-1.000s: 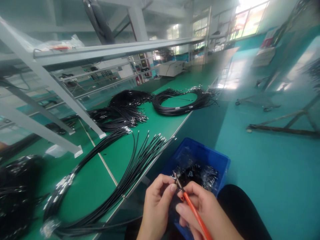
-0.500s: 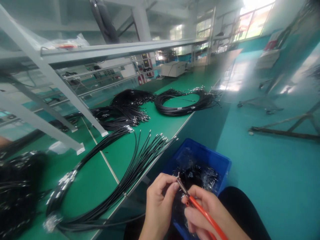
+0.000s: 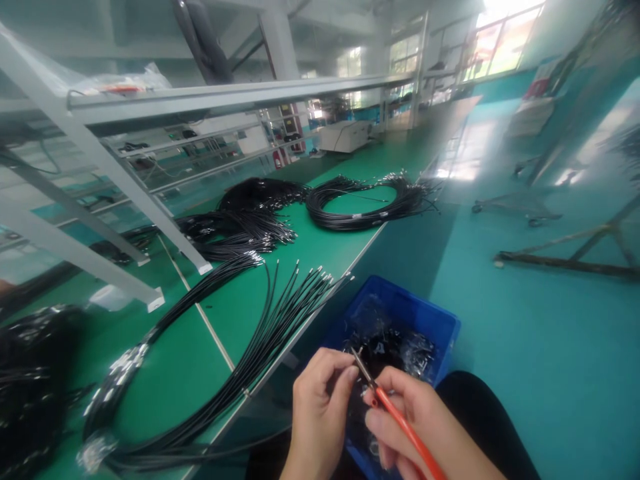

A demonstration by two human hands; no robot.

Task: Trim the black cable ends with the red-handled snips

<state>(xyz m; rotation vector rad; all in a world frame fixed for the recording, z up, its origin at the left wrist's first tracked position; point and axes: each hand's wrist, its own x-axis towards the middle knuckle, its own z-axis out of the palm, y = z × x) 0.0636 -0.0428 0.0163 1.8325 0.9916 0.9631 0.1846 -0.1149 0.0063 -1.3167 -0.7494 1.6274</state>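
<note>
My left hand [image 3: 323,400] pinches a small piece between thumb and fingertips; what it is, mostly hidden by the fingers, I cannot make out. My right hand [image 3: 413,417] is wrapped round red-handled pliers [image 3: 400,417]. Their narrow metal jaws point up and left, right at my left fingertips. Whether the jaws touch the small piece is too fine to tell. Below both hands sits a blue bin [image 3: 447,333] holding small dark and shiny parts and clear plastic. A coiled bundle of black cables [image 3: 200,417] with metal ends lies on the green table to the left.
Further along the green table [image 3: 220,293] lie another cable coil [image 3: 345,223] and dark heaps of cables [image 3: 260,193]. Metal shelf legs [image 3: 135,187] stand on the table at left. A wheeled stand [image 3: 565,265] is on the floor at right.
The plier jaws have shifted slightly against the left fingertips. Both hands keep their grips. The whole view has moved a little, with the table things shifting slightly left.
</note>
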